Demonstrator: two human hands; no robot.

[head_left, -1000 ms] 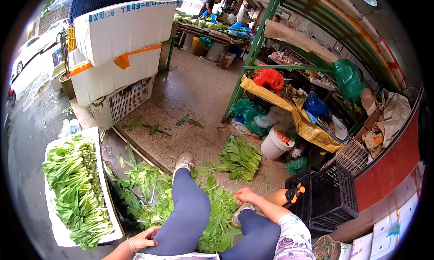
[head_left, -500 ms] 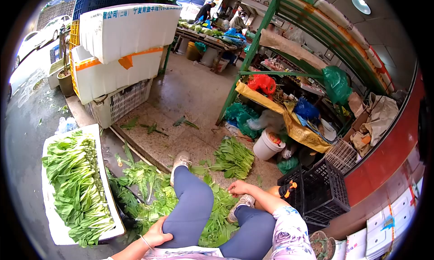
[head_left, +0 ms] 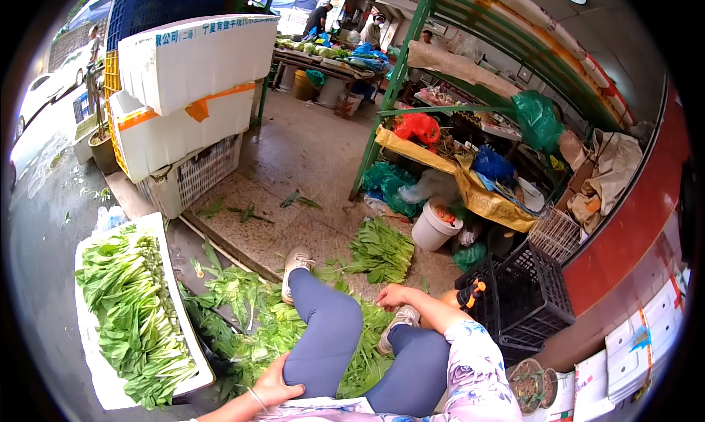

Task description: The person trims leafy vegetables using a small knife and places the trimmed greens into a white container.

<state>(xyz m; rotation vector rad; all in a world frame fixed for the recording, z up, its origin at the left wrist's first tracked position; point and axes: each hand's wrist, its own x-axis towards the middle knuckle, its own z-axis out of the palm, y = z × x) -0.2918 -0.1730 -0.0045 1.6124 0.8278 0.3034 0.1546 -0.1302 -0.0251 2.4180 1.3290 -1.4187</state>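
My left hand (head_left: 275, 384) rests on my left thigh, thumb stretched across the leggings and fingers laid along the side. My right hand (head_left: 394, 296) hangs over the greens by my right shoe, its fingers curled; whether anything is in them cannot be made out. Loose green leaves (head_left: 283, 341) cover the ground between and around my feet. Just beyond lies a bundle of leafy greens (head_left: 382, 249) on the floor. At left, trimmed leafy greens (head_left: 132, 312) fill a white foam box (head_left: 185, 304) in a neat row.
Foam boxes (head_left: 198, 62) stand stacked on a crate (head_left: 209, 176) at upper left. A green metal rack (head_left: 389, 99) with bags is at right. Near it are a white bucket (head_left: 433, 230), a black crate (head_left: 532, 297) and an orange-capped bottle (head_left: 470, 293). Two people work far back.
The view has shifted slightly, and the foam box appears a little further right and lower. My right hand has risen a little; my left hand stays on my thigh.
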